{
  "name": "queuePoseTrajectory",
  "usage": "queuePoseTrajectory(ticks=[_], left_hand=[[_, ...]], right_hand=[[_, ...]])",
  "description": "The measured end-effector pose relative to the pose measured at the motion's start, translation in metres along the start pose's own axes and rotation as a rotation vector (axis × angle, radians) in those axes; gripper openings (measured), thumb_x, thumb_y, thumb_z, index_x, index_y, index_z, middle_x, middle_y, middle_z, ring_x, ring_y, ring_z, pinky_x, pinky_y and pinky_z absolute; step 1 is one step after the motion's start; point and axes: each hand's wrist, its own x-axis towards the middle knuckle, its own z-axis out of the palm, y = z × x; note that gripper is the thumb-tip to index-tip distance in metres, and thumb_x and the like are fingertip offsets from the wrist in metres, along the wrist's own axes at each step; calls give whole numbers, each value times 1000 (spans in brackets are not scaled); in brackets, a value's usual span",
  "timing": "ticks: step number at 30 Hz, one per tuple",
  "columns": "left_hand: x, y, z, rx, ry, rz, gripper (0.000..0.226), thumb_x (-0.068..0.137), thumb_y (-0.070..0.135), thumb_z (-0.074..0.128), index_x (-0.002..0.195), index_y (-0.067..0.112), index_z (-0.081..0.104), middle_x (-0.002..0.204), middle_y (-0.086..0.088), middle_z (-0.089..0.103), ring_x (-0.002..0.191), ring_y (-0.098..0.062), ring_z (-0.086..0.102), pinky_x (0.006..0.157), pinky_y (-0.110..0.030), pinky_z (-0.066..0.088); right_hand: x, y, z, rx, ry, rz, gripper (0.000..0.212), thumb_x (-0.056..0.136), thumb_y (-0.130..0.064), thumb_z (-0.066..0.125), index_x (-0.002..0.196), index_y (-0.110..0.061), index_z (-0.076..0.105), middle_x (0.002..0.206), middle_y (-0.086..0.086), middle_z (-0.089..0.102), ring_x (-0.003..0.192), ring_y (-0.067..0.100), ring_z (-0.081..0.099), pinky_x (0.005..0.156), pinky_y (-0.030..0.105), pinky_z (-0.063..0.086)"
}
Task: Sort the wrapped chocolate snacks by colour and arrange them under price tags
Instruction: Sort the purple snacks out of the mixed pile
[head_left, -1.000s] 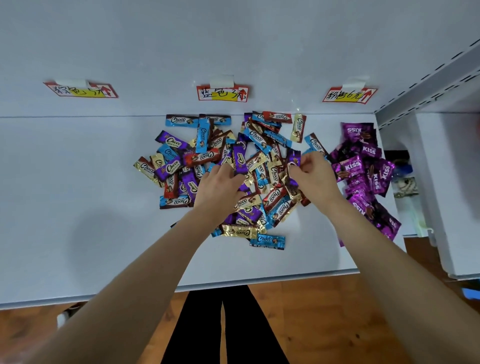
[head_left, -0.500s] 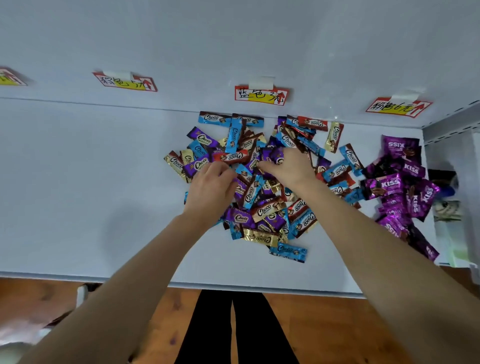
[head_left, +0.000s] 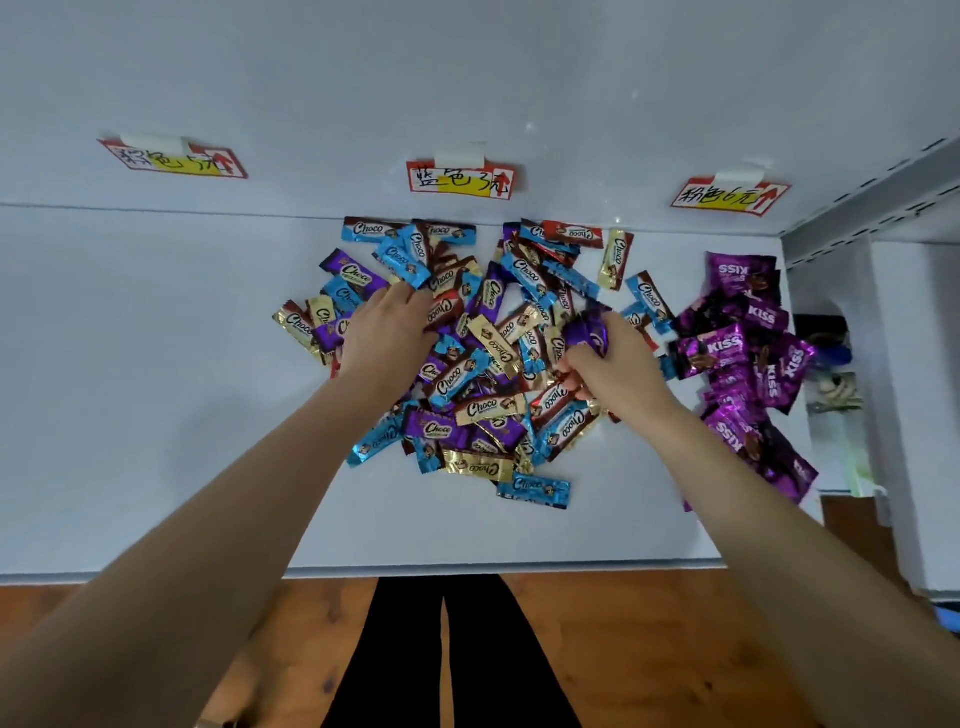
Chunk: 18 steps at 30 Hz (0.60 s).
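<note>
A mixed pile of Choco snacks (head_left: 483, 358) in blue, purple, gold and red wrappers lies on the white shelf (head_left: 130, 389) under the middle price tag (head_left: 461, 179). My right hand (head_left: 608, 364) grips a bunch of purple wrappers (head_left: 587, 330) at the pile's right side. My left hand (head_left: 387, 338) rests on the pile's left part, its fingertips hidden among the wrappers. Purple Kiss packets (head_left: 748, 358) lie heaped at the right under the right price tag (head_left: 730, 197). No snacks lie under the left price tag (head_left: 174, 158).
A white upright panel (head_left: 904, 415) bounds the shelf on the right, with small items behind it. The shelf's front edge (head_left: 467, 569) runs below the pile; beyond it are a wooden floor and my dark trousers.
My right hand has drawn back from the pile's middle to its right side, purple wrappers now bunched in it. My left hand has reached a little farther up. The view has shifted right.
</note>
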Motion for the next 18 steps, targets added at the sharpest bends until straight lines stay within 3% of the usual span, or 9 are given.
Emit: queuePoseTrajectory(ticks=[6,11,18], left_hand=[[-17,6,-3,-42,50,21,42,89,19,61,128,6,53,126,-17,52,116,-33,46,95,-41,38],[-20,30,11,54,-101,389,29,93,17,54,121,12,61,119,-13,53,112,-29,47,96,-38,37],[-9,37,22,185,-122,394,44,93,30,51,136,28,46,133,-7,45,122,-26,41,101,-41,33]], right_hand=[[-14,18,5,-40,17,2,24,89,-8,46,74,-27,45,64,-6,50,55,7,48,51,20,36],[-21,25,3,-8,30,52,20,90,-9,46,74,-20,45,63,-3,48,54,10,45,51,24,35],[-32,33,-6,-83,50,21,7,91,-10,46,90,-5,51,77,5,54,64,14,48,52,18,36]])
